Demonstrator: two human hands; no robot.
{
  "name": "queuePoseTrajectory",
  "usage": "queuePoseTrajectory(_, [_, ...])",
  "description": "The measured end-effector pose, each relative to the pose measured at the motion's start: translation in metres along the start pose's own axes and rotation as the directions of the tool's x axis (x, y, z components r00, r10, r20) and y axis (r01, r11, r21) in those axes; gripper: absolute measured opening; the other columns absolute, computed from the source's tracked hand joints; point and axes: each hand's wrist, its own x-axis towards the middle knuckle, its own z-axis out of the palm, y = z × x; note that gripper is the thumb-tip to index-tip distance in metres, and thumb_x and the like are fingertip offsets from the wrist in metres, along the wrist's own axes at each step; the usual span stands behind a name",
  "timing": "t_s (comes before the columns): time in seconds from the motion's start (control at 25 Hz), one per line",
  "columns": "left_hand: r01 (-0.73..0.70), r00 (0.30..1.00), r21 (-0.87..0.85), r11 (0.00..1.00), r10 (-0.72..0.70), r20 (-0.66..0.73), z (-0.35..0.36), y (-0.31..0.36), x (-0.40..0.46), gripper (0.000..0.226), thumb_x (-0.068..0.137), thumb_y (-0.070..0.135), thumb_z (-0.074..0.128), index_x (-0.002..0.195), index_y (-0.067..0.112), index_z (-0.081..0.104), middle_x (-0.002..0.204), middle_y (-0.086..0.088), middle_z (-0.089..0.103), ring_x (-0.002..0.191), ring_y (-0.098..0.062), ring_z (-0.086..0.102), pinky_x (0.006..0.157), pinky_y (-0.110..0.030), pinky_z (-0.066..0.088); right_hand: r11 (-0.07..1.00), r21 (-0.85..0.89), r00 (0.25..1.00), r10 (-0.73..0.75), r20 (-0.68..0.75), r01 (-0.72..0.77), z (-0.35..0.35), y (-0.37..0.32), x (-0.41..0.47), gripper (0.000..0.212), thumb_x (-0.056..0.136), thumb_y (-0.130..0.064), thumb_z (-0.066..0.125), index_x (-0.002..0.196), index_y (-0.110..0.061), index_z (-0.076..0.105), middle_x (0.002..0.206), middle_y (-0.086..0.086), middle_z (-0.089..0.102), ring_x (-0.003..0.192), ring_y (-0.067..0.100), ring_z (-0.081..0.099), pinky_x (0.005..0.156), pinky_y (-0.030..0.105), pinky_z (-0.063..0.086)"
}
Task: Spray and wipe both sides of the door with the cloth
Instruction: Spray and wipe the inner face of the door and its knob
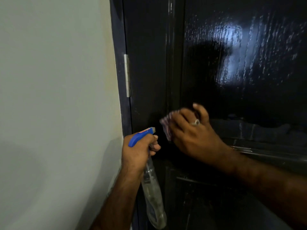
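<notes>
The door (232, 63) fills the right part of the view. It is very dark, almost black, and glossy, with a wood-grain texture that catches a bright reflection of light in its upper panel. The panel surface there looks streaked and wet. A raised vertical moulding runs down the door between the hinge side and the panel.

The cloth (166, 128) is low on this moulding, pressed against the door. It looks striped in pale pink and dark tones, but it is blurred, so the pattern is not sure. The right hand (192, 131) lies on the cloth with the fingers bent over it and holds it to the door; a ring (195, 122) is on one finger. Most of the cloth is hidden under this hand.

Just beside it, to the left and a little lower, the left hand (141, 150) grips a spray bottle (152, 193) around the neck. The bottle has a blue spray head with a small red label, and the nozzle points toward the door. The clear body hangs down below the fist, tilted.

At the left edge of the door a metal hinge (127, 75) is fixed on the dark blue frame (119, 63). Left of the frame is a pale wall (54, 97).
</notes>
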Motion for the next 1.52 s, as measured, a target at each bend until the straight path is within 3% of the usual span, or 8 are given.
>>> queuePoseTrajectory(0.12, [-0.005, 1.000, 0.028, 1.000, 0.004, 0.018, -0.001, -0.002, -0.001, 0.013, 0.094, 0.005, 0.068, 0.085, 0.002, 0.076, 0.067, -0.012, 0.070, 0.061, -0.017, 0.069, 0.061, -0.027, 0.055, 0.982, -0.020, 0.980, -0.188, 0.065, 0.189, 0.001, -0.008, -0.033, 0.032, 0.102, -0.034, 0.058, 0.123, -0.016, 0.074, 0.137, 0.011, 0.065, 0.135, 0.035, 0.053, 0.123, 0.063, 0.021])
queuePoseTrajectory(0.28, [-0.018, 0.999, 0.039, 0.999, 0.017, 0.028, 0.009, 0.004, 0.005, 0.015, 0.094, 0.004, 0.067, 0.084, 0.003, 0.077, 0.069, -0.014, 0.071, 0.065, -0.020, 0.071, 0.062, -0.030, 0.055, 0.993, -0.039, 0.982, 0.107, -0.157, -0.114, -0.016, 0.045, 0.059, 0.029, 0.101, -0.031, 0.055, 0.117, -0.015, 0.073, 0.130, 0.008, 0.066, 0.128, 0.035, 0.057, 0.120, 0.057, 0.020])
queuePoseTrajectory(0.44, [-0.027, 0.999, -0.012, 1.000, 0.027, 0.020, 0.010, 0.013, 0.007, 0.017, 0.092, 0.005, 0.067, 0.077, 0.004, 0.076, 0.068, -0.014, 0.070, 0.067, -0.024, 0.071, 0.065, -0.034, 0.055, 0.961, 0.060, 0.951, 0.277, -0.137, -0.271, -0.015, 0.048, 0.078, 0.035, 0.097, -0.034, 0.058, 0.123, -0.016, 0.072, 0.139, 0.006, 0.062, 0.132, 0.037, 0.053, 0.118, 0.058, 0.022])
queuePoseTrajectory(0.64, [-0.040, 0.999, -0.013, 0.999, 0.040, 0.005, 0.001, 0.007, 0.003, 0.012, 0.093, 0.006, 0.069, 0.082, 0.006, 0.076, 0.066, -0.010, 0.072, 0.065, -0.021, 0.071, 0.066, -0.033, 0.057, 0.973, 0.032, 0.973, -0.229, 0.019, 0.228, 0.008, 0.001, -0.016, 0.029, 0.101, -0.031, 0.063, 0.125, -0.018, 0.075, 0.139, 0.006, 0.065, 0.134, 0.035, 0.057, 0.117, 0.061, 0.028])
queuePoseTrajectory(0.72, [-0.036, 0.999, 0.000, 0.999, 0.036, 0.005, 0.000, 0.004, 0.002, 0.014, 0.093, 0.007, 0.069, 0.081, 0.009, 0.076, 0.067, -0.009, 0.073, 0.065, -0.020, 0.072, 0.065, -0.031, 0.057, 0.965, -0.016, 0.965, -0.261, -0.010, 0.261, 0.002, 0.021, 0.005, 0.029, 0.105, -0.031, 0.057, 0.125, -0.018, 0.074, 0.136, 0.006, 0.066, 0.130, 0.035, 0.061, 0.116, 0.059, 0.028])
queuePoseTrajectory(0.96, [-0.018, 0.999, 0.005, 1.000, 0.018, 0.027, -0.003, 0.003, 0.001, 0.013, 0.095, 0.009, 0.068, 0.086, 0.008, 0.077, 0.071, -0.011, 0.075, 0.071, -0.023, 0.075, 0.068, -0.033, 0.059, 0.965, 0.037, 0.948, 0.263, -0.179, -0.261, -0.022, 0.058, 0.101, 0.029, 0.099, -0.034, 0.060, 0.115, -0.015, 0.074, 0.130, 0.004, 0.068, 0.125, 0.034, 0.060, 0.108, 0.050, 0.026])
queuePoseTrajectory(1.2, [-0.028, 0.998, 0.052, 0.998, 0.024, 0.065, -0.003, -0.002, 0.000, 0.014, 0.093, 0.006, 0.068, 0.083, 0.007, 0.077, 0.068, -0.009, 0.072, 0.067, -0.021, 0.071, 0.062, -0.028, 0.057, 0.986, 0.145, 0.984, -0.106, 0.143, 0.085, 0.000, -0.026, -0.031, 0.039, 0.098, -0.033, 0.060, 0.131, -0.015, 0.071, 0.140, 0.009, 0.062, 0.134, 0.036, 0.052, 0.113, 0.059, 0.032])
queuePoseTrajectory(1.52, [-0.031, 0.996, 0.046, 0.998, 0.027, 0.082, 0.001, -0.010, -0.005, 0.018, 0.094, 0.007, 0.067, 0.079, 0.011, 0.075, 0.063, -0.006, 0.072, 0.061, -0.015, 0.070, 0.064, -0.030, 0.056, 0.979, 0.186, 0.977, 0.048, 0.210, -0.088, -0.005, -0.066, -0.021, 0.043, 0.098, -0.039, 0.062, 0.134, -0.016, 0.068, 0.134, 0.009, 0.060, 0.122, 0.032, 0.049, 0.106, 0.056, 0.033])
